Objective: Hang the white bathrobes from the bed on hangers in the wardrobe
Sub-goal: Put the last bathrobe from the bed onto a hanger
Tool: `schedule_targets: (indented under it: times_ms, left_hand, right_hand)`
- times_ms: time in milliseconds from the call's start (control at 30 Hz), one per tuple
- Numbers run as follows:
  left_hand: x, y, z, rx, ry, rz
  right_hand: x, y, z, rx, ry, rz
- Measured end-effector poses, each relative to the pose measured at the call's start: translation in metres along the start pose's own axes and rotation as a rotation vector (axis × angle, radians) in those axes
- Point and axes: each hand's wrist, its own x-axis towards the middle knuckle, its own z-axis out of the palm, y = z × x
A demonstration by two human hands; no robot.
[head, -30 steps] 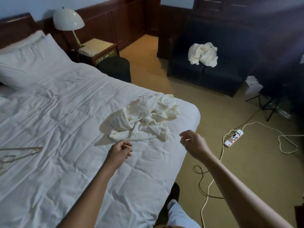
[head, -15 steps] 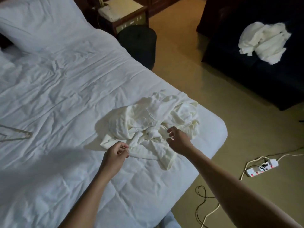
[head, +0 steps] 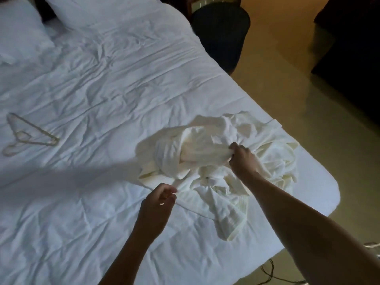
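A crumpled white bathrobe (head: 205,145) lies in a heap near the right corner of the bed (head: 102,89). My right hand (head: 241,159) grips a bunched fold in the middle of the heap. My left hand (head: 157,206) hovers just in front of the robe's near edge with its fingers loosely curled, and whether it pinches the cloth is unclear. Pale hangers (head: 26,134) lie flat on the sheet at the far left. The wardrobe is out of view.
Pillows (head: 20,38) sit at the head of the bed, top left. A dark round stool (head: 221,31) stands beside the bed at the top. Dark furniture (head: 349,48) fills the top right. Cables (head: 271,272) trail on the beige floor at the lower right.
The view has dropped closer over the bed. My right hand has reached into the robe heap and taken hold of a fold. My left hand has moved up to the robe's near edge.
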Motion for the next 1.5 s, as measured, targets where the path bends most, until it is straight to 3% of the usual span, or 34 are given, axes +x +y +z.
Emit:
schedule_targets:
  times_ms: [67,133,233,300,333,400,567,633,767,900,1000,1133,1300,1500]
  left_hand:
    - [-0.006,-0.014,0.0,0.028,0.016,-0.084]
    - [-0.014,-0.023,-0.001,-0.075,0.033,-0.183]
    - [-0.015,-0.021,-0.01,-0.477,-0.032,-0.478]
    - [-0.011,-0.021,-0.026,-0.874,-0.209,-0.694]
    - [-0.012,-0.019,-0.038,-1.006,-0.289,-0.722]
    - [-0.019,-0.011,-0.066,-1.129,-0.31,-0.578]
    - [-0.068,-0.019,-0.142,-0.902,-0.262,-0.297]
    - [-0.098,-0.031,-0.18,-0.836,-0.271,-0.168]
    - [-0.165,-0.035,-0.263,-0.858,-0.297,-0.005]
    - [-0.223,-0.022,-0.338,-0.84,-0.268,0.145]
    - [-0.259,-0.024,-0.384,-0.938,-0.178,0.219]
    - [-0.285,-0.042,-0.437,-1.008,0.08,0.318]
    - [-0.299,-0.085,-0.491,-1.019,0.283,0.22]
    - [-0.282,-0.157,-0.508,-1.051,0.55,-0.119]
  right_hand:
    - [-0.01,-0.028,-0.017,0.235,0.028,0.098]
    - [-0.035,-0.066,-0.033,0.38,0.005,0.04]
    - [-0.098,-0.121,-0.038,0.471,-0.072,-0.158]
    - [-0.152,-0.155,-0.038,0.518,-0.12,-0.267]
    - [-0.18,-0.169,-0.038,0.532,-0.136,-0.306]
    - [-0.234,-0.188,-0.035,0.546,-0.146,-0.394]
    - [-0.333,-0.22,-0.036,0.494,-0.191,-0.459]
    - [-0.36,-0.232,-0.041,0.506,-0.131,-0.477]
    - [-0.379,-0.252,-0.041,0.547,0.123,-0.179]
    - [-0.402,-0.306,-0.033,0.552,-0.038,-0.21]
    - [-0.423,-0.354,-0.04,0.57,-0.034,-0.311]
    - [-0.437,-0.417,-0.065,0.673,-0.053,-0.472]
    - [-0.443,-0.483,-0.093,0.717,-0.083,-0.646]
    - [-0.432,-0.531,-0.122,0.503,0.057,-0.785]
